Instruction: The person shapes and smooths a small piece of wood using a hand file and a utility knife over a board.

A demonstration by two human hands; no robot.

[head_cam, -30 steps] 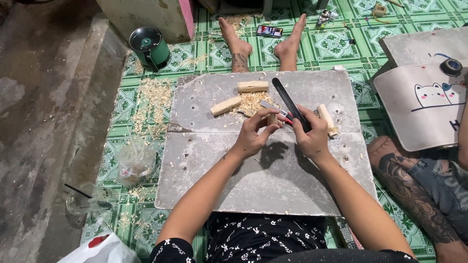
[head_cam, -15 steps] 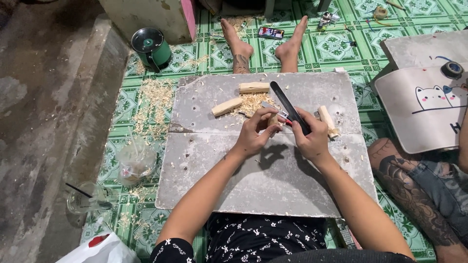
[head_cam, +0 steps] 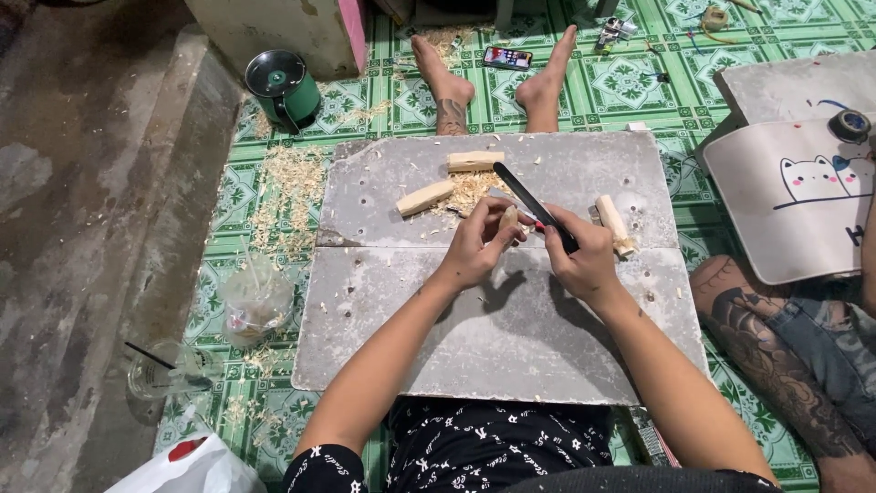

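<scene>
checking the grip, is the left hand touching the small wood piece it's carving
Touching. The head view shows the left hand with its fingers wrapped around the small wood piece, no gap between them.

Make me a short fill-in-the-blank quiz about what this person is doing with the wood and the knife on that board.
1. The right hand grips a long dark ____ over the grey board.
2. The left hand holds a small piece of pale ____.
3. Loose wood shavings lie in a pile beside ____ cut wood blocks at the board's far side.
4. The round container on the floor is ____ in colour.

Missing words: knife; wood; two; green
</scene>
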